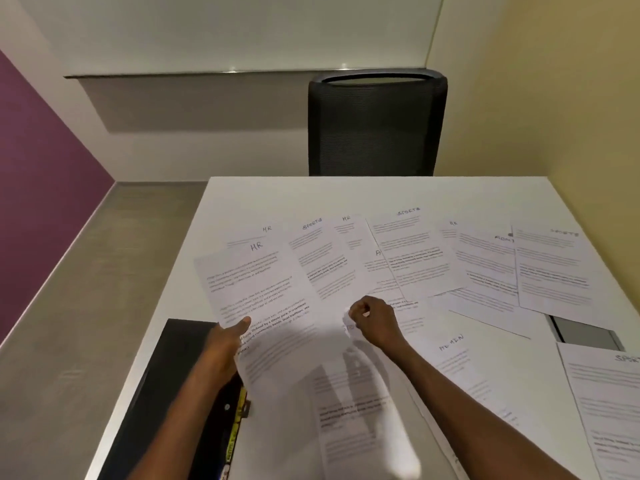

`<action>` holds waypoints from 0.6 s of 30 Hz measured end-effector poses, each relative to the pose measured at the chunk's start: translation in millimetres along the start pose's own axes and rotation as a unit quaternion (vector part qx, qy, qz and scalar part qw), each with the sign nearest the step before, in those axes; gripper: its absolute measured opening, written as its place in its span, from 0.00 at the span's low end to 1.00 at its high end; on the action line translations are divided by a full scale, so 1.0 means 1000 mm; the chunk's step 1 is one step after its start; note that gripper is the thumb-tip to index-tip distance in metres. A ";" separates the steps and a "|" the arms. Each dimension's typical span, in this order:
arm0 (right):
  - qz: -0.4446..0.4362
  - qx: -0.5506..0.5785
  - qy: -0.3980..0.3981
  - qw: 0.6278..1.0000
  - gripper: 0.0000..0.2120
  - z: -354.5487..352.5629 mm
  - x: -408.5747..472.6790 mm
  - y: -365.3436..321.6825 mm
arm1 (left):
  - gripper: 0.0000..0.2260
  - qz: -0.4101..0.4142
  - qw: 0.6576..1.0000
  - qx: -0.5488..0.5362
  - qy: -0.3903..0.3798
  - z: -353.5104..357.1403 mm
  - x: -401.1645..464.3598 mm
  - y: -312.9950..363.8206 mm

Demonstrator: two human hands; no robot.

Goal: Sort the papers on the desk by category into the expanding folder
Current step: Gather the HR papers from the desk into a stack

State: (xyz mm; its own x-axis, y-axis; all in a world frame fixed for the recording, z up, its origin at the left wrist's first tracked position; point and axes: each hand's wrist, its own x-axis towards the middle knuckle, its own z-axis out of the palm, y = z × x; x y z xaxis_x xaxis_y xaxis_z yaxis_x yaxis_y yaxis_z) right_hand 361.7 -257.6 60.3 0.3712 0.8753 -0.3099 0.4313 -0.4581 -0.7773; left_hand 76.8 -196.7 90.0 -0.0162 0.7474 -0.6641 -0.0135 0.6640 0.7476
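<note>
HR sheet [256,285] pinched by left hand [227,337], heading far; right hand [374,320] pinches another sheet

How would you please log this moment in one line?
left hand: holds white HR-labelled paper sheet | right hand: pinches another sheet | black expanding folder: beside left

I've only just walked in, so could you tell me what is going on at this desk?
A person is sorting labelled papers. The left hand holds a sheet marked HR by its lower edge, lifted above the black expanding folder at the desk's left edge. The right hand pinches another sheet's top corner. More sheets headed HR, SPORTS and ADMIN lie spread across the white desk, still unfiled. A black office chair stands beyond.
</note>
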 end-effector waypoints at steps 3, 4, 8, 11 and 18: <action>0.027 -0.049 0.062 0.996 0.08 0.013 0.034 -0.004 | 0.09 0.009 1.000 0.007 -0.016 -0.026 0.023 0.011; 0.048 -0.061 0.078 0.994 0.08 0.014 0.046 -0.002 | 0.08 0.014 1.000 0.008 -0.024 -0.033 0.031 0.012; 0.104 -0.077 0.116 0.985 0.06 0.006 0.091 0.004 | 0.10 0.028 0.999 0.009 -0.033 -0.044 0.059 0.014; 0.111 -0.083 0.136 0.981 0.04 -0.003 0.124 0.003 | 0.09 0.027 0.998 0.013 -0.047 -0.044 0.074 0.013; 0.048 -0.173 0.129 0.975 0.15 -0.009 0.211 -0.015 | 0.10 0.026 0.997 0.018 -0.067 -0.017 0.101 0.021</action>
State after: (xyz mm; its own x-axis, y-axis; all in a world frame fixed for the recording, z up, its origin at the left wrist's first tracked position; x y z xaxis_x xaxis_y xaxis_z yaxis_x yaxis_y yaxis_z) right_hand 441.5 -67.7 11.5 0.5987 0.7782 -0.1897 0.6199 -0.6002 -0.5054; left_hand 57.8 -107.3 38.4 0.1181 0.7750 -0.6209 0.0204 0.6232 0.7818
